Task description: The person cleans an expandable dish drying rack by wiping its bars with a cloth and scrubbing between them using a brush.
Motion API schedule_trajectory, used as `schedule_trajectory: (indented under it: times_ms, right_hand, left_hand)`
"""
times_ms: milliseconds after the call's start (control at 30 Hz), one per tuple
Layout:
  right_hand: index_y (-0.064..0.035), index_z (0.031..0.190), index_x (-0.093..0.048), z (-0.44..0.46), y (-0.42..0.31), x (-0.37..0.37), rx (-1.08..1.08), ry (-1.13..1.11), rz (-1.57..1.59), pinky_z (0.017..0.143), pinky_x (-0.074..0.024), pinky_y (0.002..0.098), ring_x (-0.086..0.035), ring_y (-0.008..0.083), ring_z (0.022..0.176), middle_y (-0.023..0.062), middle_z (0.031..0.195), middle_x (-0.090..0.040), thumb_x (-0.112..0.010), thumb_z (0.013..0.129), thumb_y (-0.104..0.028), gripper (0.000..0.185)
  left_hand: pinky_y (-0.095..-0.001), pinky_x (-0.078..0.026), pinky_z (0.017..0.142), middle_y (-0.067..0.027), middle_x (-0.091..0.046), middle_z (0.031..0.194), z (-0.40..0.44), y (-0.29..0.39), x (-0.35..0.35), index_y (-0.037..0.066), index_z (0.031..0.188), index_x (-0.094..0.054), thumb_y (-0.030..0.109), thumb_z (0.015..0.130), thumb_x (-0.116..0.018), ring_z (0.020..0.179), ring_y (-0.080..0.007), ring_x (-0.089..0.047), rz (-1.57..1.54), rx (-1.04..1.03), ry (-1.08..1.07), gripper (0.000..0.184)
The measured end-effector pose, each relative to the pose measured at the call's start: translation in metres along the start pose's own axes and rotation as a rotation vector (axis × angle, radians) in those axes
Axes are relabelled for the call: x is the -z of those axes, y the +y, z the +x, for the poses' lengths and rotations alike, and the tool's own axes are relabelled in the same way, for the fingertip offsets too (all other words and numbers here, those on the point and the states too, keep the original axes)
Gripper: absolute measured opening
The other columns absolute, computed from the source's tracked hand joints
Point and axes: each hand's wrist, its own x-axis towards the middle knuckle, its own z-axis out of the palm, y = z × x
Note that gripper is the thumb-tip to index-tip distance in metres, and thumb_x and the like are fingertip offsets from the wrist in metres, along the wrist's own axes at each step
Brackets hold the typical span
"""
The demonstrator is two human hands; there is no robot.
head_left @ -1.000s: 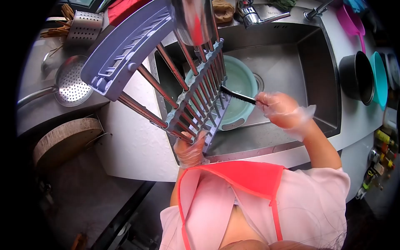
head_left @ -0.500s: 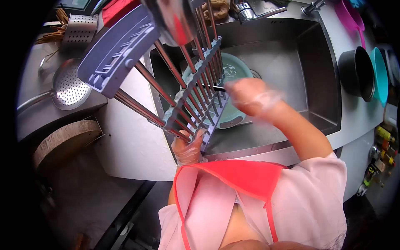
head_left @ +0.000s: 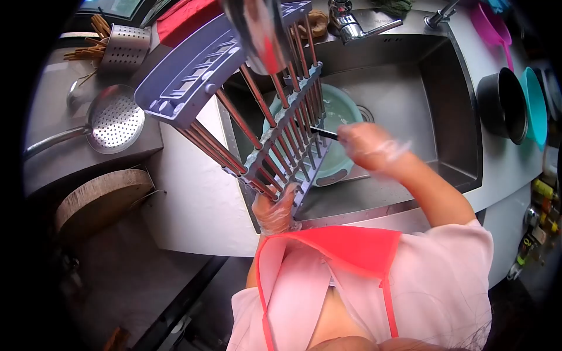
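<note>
A dish rack with a grey-purple plastic frame [head_left: 193, 79] and metal rods [head_left: 238, 121] stands tilted over the sink's left side. My left hand [head_left: 275, 210], in a clear plastic glove, is closed round its near lower end. My right hand [head_left: 366, 146], also gloved and slightly blurred, grips a thin black-handled tool [head_left: 325, 133]. That tool reaches in among the rods; its far end is hidden, so I cannot tell its kind. Below the rack, a pale green basin [head_left: 349, 104] sits in the sink, partly covered by the rods. A shiny metal cylinder [head_left: 257, 35] is at the rack's upper end.
The steel sink [head_left: 392, 99] has a faucet [head_left: 348, 23] at its back edge. Right of it stand a black pot [head_left: 502, 105], a turquoise bowl [head_left: 531, 105] and a pink ladle [head_left: 492, 23]. On the left are a perforated skimmer [head_left: 117, 120], a utensil holder [head_left: 126, 48] and a round wooden board [head_left: 105, 199].
The whole view has shifted, so the rack and counter appear farther right and lower. My right hand has drawn slightly away from the rods, showing more of the black handle. Both grips stay closed.
</note>
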Motion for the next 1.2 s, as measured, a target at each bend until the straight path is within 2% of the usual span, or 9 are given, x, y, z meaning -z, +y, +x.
schedule_trajectory:
  times_ms: [333, 433, 500, 600, 733, 767, 1033, 1100, 1200]
  right_hand:
    - [-0.0011, 0.085, -0.058, -0.008, 0.005, -0.005, -0.085, -0.049, 0.087, 0.067, -0.0445, 0.0445, -0.057, 0.039, 0.075, 0.0224, 0.077, -0.059, -0.049, 0.083, -0.014, 0.016]
    - [-0.0006, 0.088, -0.059, -0.045, 0.016, 0.014, -0.142, 0.004, 0.164, 0.059, -0.0447, 0.0388, -0.059, 0.0297, 0.065, 0.017, 0.068, -0.058, -0.051, 0.085, -0.015, 0.017]
    - [-0.0004, 0.087, -0.059, -0.057, 0.015, 0.027, -0.55, -0.134, 0.626, 0.045, -0.0372, 0.0303, -0.048, 0.0149, 0.049, 0.0053, 0.06, -0.052, -0.05, 0.086, -0.014, 0.016]
    - [-0.0018, 0.091, -0.06, -0.065, 0.031, 0.015, -0.583, -0.088, 0.723, 0.044, -0.0319, 0.0232, -0.039, 0.0057, 0.051, -0.0014, 0.06, -0.046, -0.051, 0.089, -0.017, 0.018]
    - [-0.0025, 0.092, -0.06, -0.068, 0.028, 0.009, -0.549, -0.067, 0.749, 0.045, -0.0327, 0.0249, -0.04, 0.0075, 0.05, 0.0006, 0.06, -0.047, -0.051, 0.089, -0.017, 0.018]
    - [-0.0021, 0.092, -0.059, -0.069, 0.022, 0.014, -0.552, -0.08, 0.706, 0.046, -0.0338, 0.0258, -0.04, 0.008, 0.05, 0.0011, 0.06, -0.047, -0.051, 0.089, -0.018, 0.018]
    - [-0.0006, 0.096, -0.059, -0.065, 0.019, 0.013, -0.484, -0.065, 0.514, 0.058, -0.0425, 0.0328, -0.05, 0.0175, 0.057, 0.0104, 0.065, -0.055, -0.048, 0.088, -0.021, 0.024]
    - [-0.0009, 0.097, -0.059, -0.062, 0.011, 0.02, -0.489, -0.09, 0.511, 0.06, -0.0431, 0.0345, -0.053, 0.0205, 0.059, 0.0124, 0.067, -0.057, -0.048, 0.088, -0.021, 0.025]
    - [-0.0013, 0.098, -0.059, -0.064, 0.009, 0.013, -0.465, -0.087, 0.488, 0.063, -0.0435, 0.0375, -0.056, 0.0265, 0.064, 0.0155, 0.071, -0.059, -0.047, 0.088, -0.022, 0.026]
  left_hand:
    - [-0.0282, -0.044, 0.057, -0.0073, -0.063, 0.071, -0.007, 0.005, 0.0, 0.003, 0.08, -0.061, 0.005, 0.064, -0.076, 0.062, -0.0183, -0.059, 0.096, 0.06, -0.096, 0.023]
    - [-0.0283, -0.041, 0.051, -0.004, -0.06, 0.065, -0.008, -0.004, 0.0, 0.006, 0.073, -0.058, 0.01, 0.062, -0.08, 0.056, -0.0178, -0.056, 0.146, -0.016, -0.076, 0.025]
    - [-0.0264, -0.039, 0.048, -0.0011, -0.057, 0.063, -0.012, -0.016, -0.002, 0.007, 0.071, -0.056, 0.014, 0.063, -0.08, 0.053, -0.0155, -0.053, 0.239, -0.139, -0.061, 0.026]
    - [-0.0291, -0.043, 0.048, -0.0044, -0.058, 0.058, -0.014, -0.025, -0.002, 0.007, 0.07, -0.057, 0.017, 0.06, -0.08, 0.05, -0.022, -0.056, 0.274, -0.256, 0.032, 0.027]
    - [-0.0242, -0.039, 0.046, 0.0014, -0.061, 0.062, -0.033, -0.074, -0.013, 0.006, 0.065, -0.057, 0.0, 0.064, -0.073, 0.051, -0.0113, -0.057, 0.092, -0.262, 0.107, 0.017]
    - [-0.0208, -0.037, 0.045, 0.005, -0.061, 0.063, -0.019, -0.03, -0.005, 0.007, 0.063, -0.057, -0.008, 0.064, -0.07, 0.052, -0.0059, -0.056, 0.224, -0.293, 0.056, 0.02]
    - [-0.015, -0.038, 0.043, 0.0047, -0.061, 0.063, -0.036, -0.084, -0.01, 0.006, 0.065, -0.056, -0.003, 0.061, -0.076, 0.052, -0.004, -0.056, 0.153, -0.467, 0.209, 0.022]
    - [-0.019, -0.042, 0.046, 0.002, -0.061, 0.063, -0.036, -0.071, -0.008, 0.005, 0.069, -0.057, 0.0, 0.062, -0.076, 0.054, -0.0085, -0.058, -0.113, -0.177, 0.084, 0.02]
    - [-0.0248, -0.045, 0.05, -0.0017, -0.062, 0.064, -0.02, -0.021, 0.012, 0.006, 0.073, -0.059, 0.004, 0.065, -0.075, 0.057, -0.0144, -0.06, 0.073, -0.068, -0.074, 0.018]
